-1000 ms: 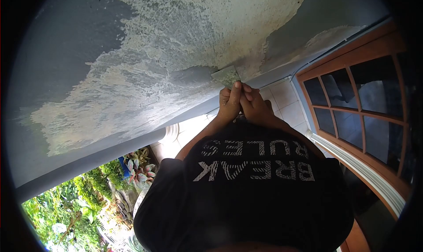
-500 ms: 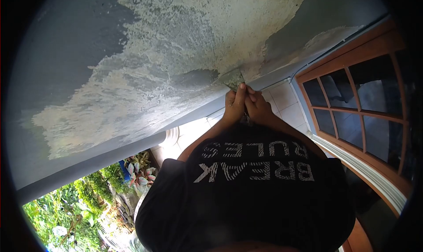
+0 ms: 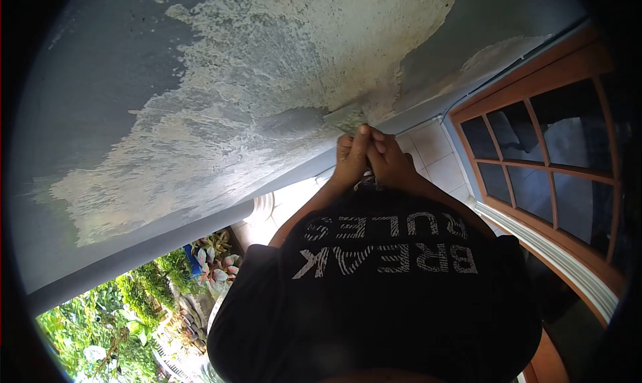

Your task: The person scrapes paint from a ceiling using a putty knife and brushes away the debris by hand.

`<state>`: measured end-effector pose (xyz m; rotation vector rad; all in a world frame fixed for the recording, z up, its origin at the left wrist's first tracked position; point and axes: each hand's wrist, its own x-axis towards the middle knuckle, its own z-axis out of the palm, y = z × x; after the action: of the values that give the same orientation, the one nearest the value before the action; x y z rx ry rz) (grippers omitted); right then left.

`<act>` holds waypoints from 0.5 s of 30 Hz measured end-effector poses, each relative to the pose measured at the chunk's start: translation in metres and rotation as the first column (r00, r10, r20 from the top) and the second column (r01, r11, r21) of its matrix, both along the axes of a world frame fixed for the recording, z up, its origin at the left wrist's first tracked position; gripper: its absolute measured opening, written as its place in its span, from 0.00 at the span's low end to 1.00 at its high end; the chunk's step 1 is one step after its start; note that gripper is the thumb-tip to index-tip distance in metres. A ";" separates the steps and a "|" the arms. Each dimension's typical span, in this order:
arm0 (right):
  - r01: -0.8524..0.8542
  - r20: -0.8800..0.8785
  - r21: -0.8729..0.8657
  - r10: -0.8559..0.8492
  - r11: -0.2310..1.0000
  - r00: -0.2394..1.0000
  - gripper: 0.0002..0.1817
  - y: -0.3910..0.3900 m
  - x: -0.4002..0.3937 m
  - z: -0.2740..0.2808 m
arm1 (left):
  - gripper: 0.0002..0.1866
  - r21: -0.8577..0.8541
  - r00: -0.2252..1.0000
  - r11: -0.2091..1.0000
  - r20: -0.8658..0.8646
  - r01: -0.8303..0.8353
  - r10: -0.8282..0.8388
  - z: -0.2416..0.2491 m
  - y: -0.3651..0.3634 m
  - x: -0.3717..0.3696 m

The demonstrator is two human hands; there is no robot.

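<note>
Both of my hands meet in front of my chest, wrapped around a scraper (image 3: 346,120) with a flat, wide blade. My left hand (image 3: 352,157) is closed on it, thumb pointing toward the blade. Pressed against it from the other side is my right hand (image 3: 393,162), also closed. The fingers hide most of the handle. The blade lies against the painted wall (image 3: 287,68), near the lower edge of a pale, peeled patch. Blue-grey paint surrounds that patch, and one island of paint (image 3: 291,121) shows left of the blade.
A brown wooden window frame (image 3: 545,165) with dark panes stands at the right. Pale floor tiles (image 3: 431,142) show below the wall. Green plants (image 3: 144,289) and a pink-leaved plant (image 3: 217,266) are at lower left. My black shirt (image 3: 374,309) fills the lower middle.
My hands and the scraper have shifted slightly up and to the left, and the blade looks flatter against the wall. The grip is the same.
</note>
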<state>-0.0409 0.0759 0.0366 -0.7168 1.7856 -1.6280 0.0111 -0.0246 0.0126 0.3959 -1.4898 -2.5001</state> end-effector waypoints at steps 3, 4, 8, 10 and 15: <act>0.074 -0.024 0.075 -0.072 0.994 0.997 0.12 0.008 0.003 -0.006 | 0.21 0.007 0.997 0.997 0.022 0.071 -0.072 0.000 0.003 -0.004; 0.106 -0.076 0.074 -0.100 0.992 0.992 0.12 0.007 0.006 0.000 | 0.21 0.047 0.996 0.996 -0.055 0.070 -0.068 0.003 0.004 -0.005; 0.084 -0.010 0.073 -0.084 0.994 0.996 0.12 -0.004 0.009 0.026 | 0.21 0.062 0.978 0.991 -0.184 0.116 -0.103 0.006 -0.009 -0.002; 0.082 -0.039 0.094 -0.079 0.992 0.996 0.11 0.000 0.010 0.022 | 0.21 0.026 0.977 0.991 -0.170 0.131 -0.125 0.008 -0.010 -0.001; 0.184 -0.069 0.038 -0.181 0.982 0.981 0.11 0.004 0.014 -0.006 | 0.20 0.127 0.981 0.972 -0.042 0.195 -0.191 -0.006 -0.002 -0.003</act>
<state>-0.0272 0.0803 0.0306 -0.6072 1.9779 -1.6942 0.0079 -0.0270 0.0062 0.2436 -1.4204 -2.7522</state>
